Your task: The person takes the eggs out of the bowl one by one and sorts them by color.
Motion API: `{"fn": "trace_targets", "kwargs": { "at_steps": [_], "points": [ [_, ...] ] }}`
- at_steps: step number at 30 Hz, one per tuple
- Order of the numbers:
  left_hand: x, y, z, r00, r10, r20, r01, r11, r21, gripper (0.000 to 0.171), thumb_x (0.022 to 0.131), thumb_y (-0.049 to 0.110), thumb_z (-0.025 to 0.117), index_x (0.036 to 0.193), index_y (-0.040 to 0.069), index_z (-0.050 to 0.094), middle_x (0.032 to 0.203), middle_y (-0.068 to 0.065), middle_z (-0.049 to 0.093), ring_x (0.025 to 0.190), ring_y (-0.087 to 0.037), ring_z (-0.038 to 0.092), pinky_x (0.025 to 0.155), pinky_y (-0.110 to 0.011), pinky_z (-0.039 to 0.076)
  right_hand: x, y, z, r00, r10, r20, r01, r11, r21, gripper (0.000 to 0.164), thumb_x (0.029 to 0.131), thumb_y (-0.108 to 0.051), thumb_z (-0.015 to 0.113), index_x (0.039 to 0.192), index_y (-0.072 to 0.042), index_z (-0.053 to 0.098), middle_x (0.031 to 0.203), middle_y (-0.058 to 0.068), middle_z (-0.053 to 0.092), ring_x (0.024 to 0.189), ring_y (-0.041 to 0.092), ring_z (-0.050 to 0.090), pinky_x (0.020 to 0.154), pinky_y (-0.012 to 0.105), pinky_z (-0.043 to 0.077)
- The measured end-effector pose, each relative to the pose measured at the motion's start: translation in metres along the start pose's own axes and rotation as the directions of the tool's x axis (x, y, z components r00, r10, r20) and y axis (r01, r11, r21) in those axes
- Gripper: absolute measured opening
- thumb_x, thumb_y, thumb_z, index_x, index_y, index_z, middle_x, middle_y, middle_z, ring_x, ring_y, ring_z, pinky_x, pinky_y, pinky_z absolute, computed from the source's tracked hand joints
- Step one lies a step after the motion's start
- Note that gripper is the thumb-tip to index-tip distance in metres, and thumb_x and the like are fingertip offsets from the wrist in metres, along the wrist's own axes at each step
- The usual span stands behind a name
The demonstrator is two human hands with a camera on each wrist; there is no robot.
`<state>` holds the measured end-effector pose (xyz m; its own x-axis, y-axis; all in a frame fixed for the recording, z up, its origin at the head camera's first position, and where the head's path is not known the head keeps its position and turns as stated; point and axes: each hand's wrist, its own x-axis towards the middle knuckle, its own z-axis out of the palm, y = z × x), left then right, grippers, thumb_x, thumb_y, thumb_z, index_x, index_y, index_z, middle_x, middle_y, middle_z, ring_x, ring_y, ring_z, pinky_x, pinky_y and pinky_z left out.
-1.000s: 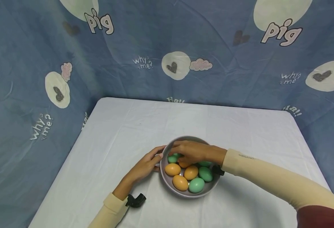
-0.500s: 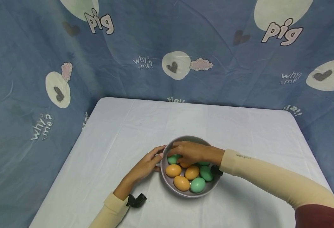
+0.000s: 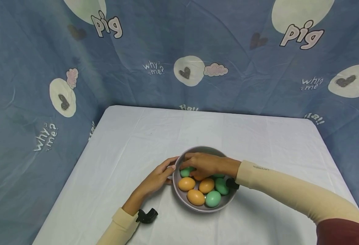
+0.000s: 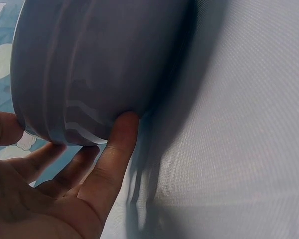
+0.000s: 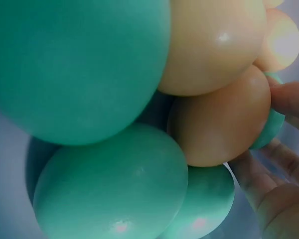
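Observation:
A grey round bowl holds several orange and green eggs. My left hand touches the bowl's outer wall from the left; in the left wrist view its fingertips rest against the curved side. Reaching into the bowl from the right, my right hand pinches a green egg near the far left wall. An orange egg partly hides that egg in the right wrist view, beside the thumb. Nearer the front lie more orange eggs and green eggs. The palm hides others.
A white cloth covers the table under the bowl. Behind it hangs a blue printed curtain, which also runs along the left side. Black wrist cameras sit at both cuffs.
The bowl's eggs have shifted very slightly to the right, and the right wrist has moved a little left. Both hands otherwise keep their places.

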<state>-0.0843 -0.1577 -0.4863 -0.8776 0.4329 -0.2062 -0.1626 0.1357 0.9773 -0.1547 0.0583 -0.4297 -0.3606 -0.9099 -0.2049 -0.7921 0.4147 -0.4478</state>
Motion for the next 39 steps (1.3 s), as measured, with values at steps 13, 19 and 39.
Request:
{"fn": "trace_targets", "kwargs": {
  "at_steps": [13,19,39],
  "points": [
    [0.001,0.002,0.001,0.999,0.028,0.040,-0.027,0.999,-0.019,0.045,0.100,0.038,0.039,0.142,0.024,0.033,0.145,-0.009,0.034,0.122,-0.034,0.050,0.081,-0.037,0.056,-0.003,-0.001,-0.001,1.000,-0.005,-0.001,0.005,1.000,-0.011,0.043,0.087,-0.016,0.065,0.128,-0.023,0.057,0.118,-0.001,0.051,0.098,0.009,0.053,0.082,0.017,0.048],
    [0.001,0.002,0.001,0.999,0.030,0.042,-0.030,0.999,-0.012,0.046,0.100,0.037,0.039,0.143,0.022,0.032,0.145,-0.010,0.034,0.122,-0.034,0.049,0.080,-0.037,0.056,-0.006,0.000,-0.004,1.000,-0.019,-0.021,0.019,1.000,0.003,0.043,0.086,-0.016,0.066,0.128,-0.023,0.057,0.115,-0.001,0.052,0.094,0.009,0.052,0.078,0.016,0.048],
    [0.000,0.002,0.001,1.000,0.016,0.015,-0.016,1.000,-0.017,0.045,0.099,0.038,0.040,0.142,0.025,0.034,0.144,-0.009,0.036,0.118,-0.032,0.053,0.080,-0.036,0.056,-0.018,0.001,-0.021,0.996,-0.032,-0.089,0.032,0.999,0.001,0.038,0.085,-0.018,0.069,0.122,-0.019,0.062,0.122,0.000,0.056,0.112,0.011,0.052,0.096,0.029,0.046]
  ]
}}
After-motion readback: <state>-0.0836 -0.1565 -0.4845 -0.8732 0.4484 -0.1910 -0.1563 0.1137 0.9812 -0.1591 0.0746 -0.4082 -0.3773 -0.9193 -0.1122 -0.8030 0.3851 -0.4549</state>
